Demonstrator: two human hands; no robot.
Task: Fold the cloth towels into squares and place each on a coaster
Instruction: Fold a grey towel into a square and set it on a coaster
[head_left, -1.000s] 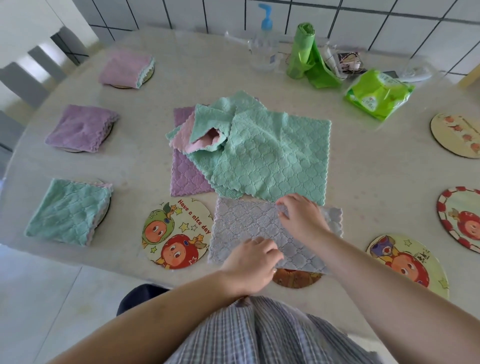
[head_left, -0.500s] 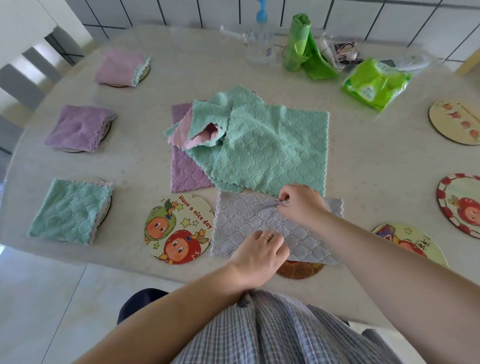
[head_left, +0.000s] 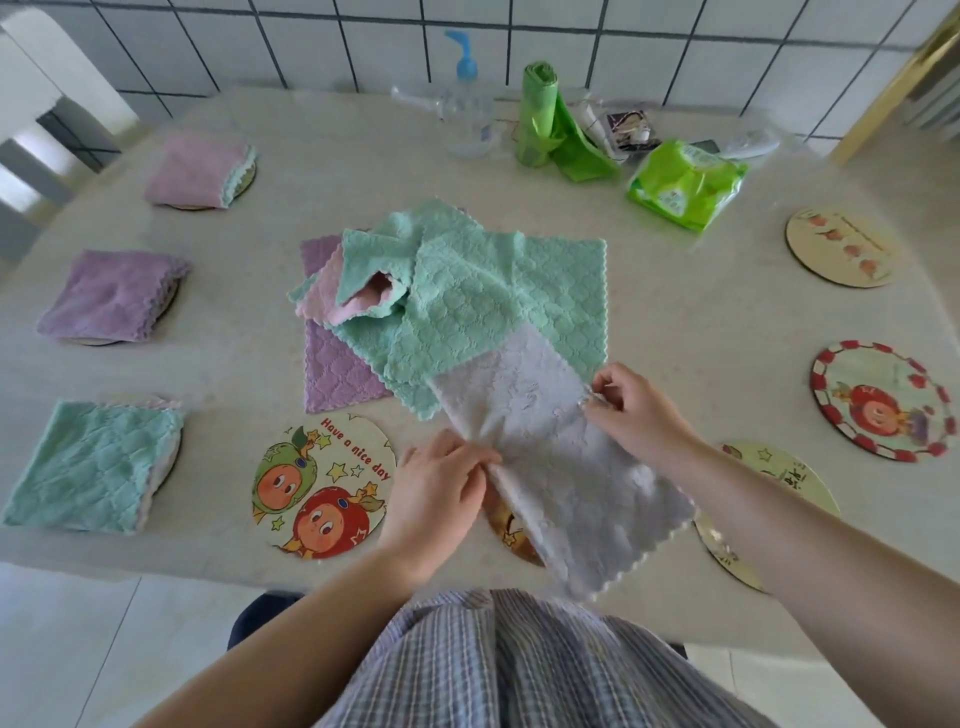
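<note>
A grey towel (head_left: 550, 447) is lifted off the table near the front edge, tilted and hanging toward me. My left hand (head_left: 436, 493) pinches its left edge and my right hand (head_left: 634, 410) pinches its right edge. Behind it lies a heap of loose towels: a green towel (head_left: 493, 301) on top, a pink one (head_left: 358, 306) and a purple one (head_left: 337, 374) under it. A bare cartoon coaster (head_left: 322, 486) lies left of my left hand. Another coaster (head_left: 511, 530) shows partly under the grey towel.
Three folded towels sit on coasters at the left: pink (head_left: 197, 169), purple (head_left: 111, 296), green (head_left: 93, 465). Bare coasters lie at the right (head_left: 839, 247), (head_left: 883, 408), (head_left: 779, 478). A pump bottle (head_left: 467, 104), a green bag roll (head_left: 540, 114) and a wipes pack (head_left: 685, 184) stand at the back.
The grey towel lay flat on the table; now both hands have lifted it by its edges and it hangs tilted. The camera has moved closer.
</note>
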